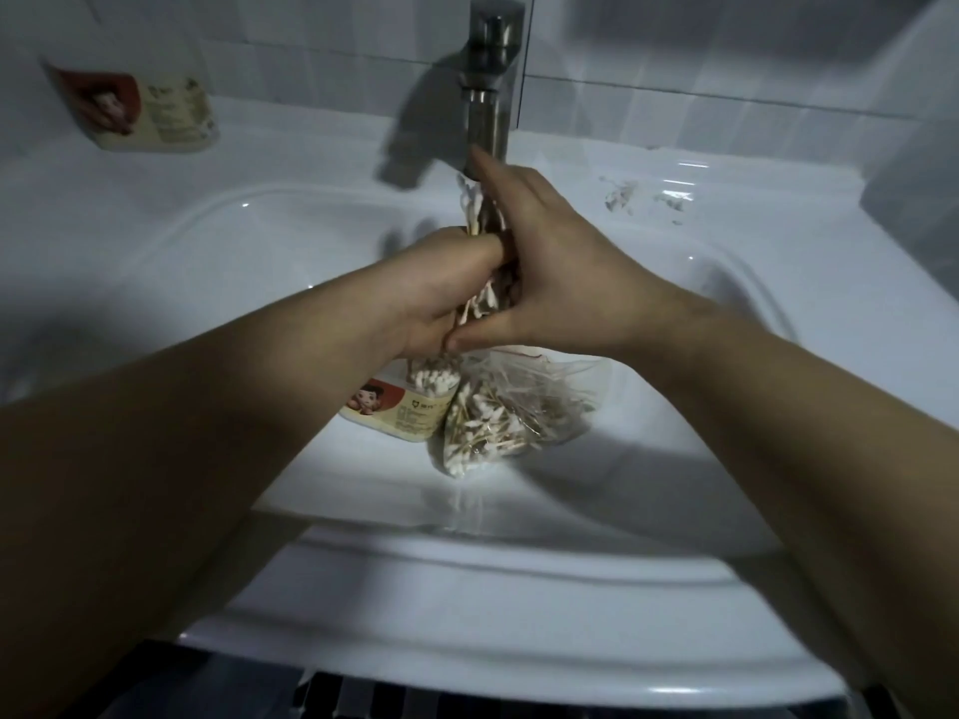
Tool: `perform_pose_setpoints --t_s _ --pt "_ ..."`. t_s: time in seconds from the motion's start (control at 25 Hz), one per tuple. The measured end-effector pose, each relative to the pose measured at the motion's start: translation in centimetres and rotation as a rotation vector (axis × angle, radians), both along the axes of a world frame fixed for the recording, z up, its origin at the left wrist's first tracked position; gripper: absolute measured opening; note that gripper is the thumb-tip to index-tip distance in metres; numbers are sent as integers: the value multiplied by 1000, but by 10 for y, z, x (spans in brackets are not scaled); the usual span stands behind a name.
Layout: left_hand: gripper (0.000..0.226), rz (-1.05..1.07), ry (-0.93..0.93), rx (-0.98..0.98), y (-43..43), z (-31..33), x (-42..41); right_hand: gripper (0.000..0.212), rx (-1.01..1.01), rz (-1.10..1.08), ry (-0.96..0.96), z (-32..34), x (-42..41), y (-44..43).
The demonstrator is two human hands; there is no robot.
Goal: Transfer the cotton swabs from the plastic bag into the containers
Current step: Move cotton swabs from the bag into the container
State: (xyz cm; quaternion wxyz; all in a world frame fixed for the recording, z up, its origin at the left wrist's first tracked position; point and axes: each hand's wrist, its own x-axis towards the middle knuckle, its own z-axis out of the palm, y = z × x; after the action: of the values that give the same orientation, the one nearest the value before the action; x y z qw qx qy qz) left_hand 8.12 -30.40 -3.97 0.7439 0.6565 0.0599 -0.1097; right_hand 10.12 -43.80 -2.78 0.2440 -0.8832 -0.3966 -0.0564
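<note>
White-tipped cotton swabs [473,210] with pale wooden sticks are gathered in a bundle, held upright above the sink basin, just in front of the faucet [490,80]. The left hand [441,293] grips the bundle's middle with its fingers curled round it. The right hand [550,272] lies against the bundle's right side, fingers mostly straight and pointing up, thumb at the lower end; it appears to press rather than grip, though the overlap makes this hard to judge. Directly below, a container [399,412] with a red and cream label leans in the basin, more swab tips showing at its open top. Touching its right side is the clear plastic bag [524,407], partly full of loose swabs. The white sink [519,563] surrounds them. A second labelled container [150,111] stands on the back left ledge.
</note>
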Motion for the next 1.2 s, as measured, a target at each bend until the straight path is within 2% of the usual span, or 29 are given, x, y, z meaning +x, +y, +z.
perform_pose_setpoints --t_s 0.12,0.16,0.28,0.32,0.6,0.64,0.8,0.96,1.08,1.2 --pt "14 -16 21 45 1 0 -2 115 -33 -15 -63 1 2 2" --pt "15 -22 35 39 1 1 -2 115 -34 -7 -65 1 2 1" --pt "25 -31 75 -63 0 3 -3 139 -83 8 -30 0 -1 1" --pt "26 -36 79 -73 -1 4 -4 140 -102 0 -33 -1 -2 2" --pt "19 -58 81 19 -1 4 -6 95 -52 -39 -70 5 -1 1" --pt "19 -52 88 12 -2 5 -7 96 -57 -33 -70 6 -1 0" --pt "26 -55 122 -74 0 5 -5 130 -140 13 11 4 -5 -2" --pt "21 -84 95 -45 3 6 -5 115 -85 -30 -17 6 -3 -1" --pt "16 -67 90 -37 4 6 -5 121 -54 -7 45 6 -5 -2" --pt "12 -96 97 -30 5 4 -3 107 -49 -42 -15 8 -4 -2"
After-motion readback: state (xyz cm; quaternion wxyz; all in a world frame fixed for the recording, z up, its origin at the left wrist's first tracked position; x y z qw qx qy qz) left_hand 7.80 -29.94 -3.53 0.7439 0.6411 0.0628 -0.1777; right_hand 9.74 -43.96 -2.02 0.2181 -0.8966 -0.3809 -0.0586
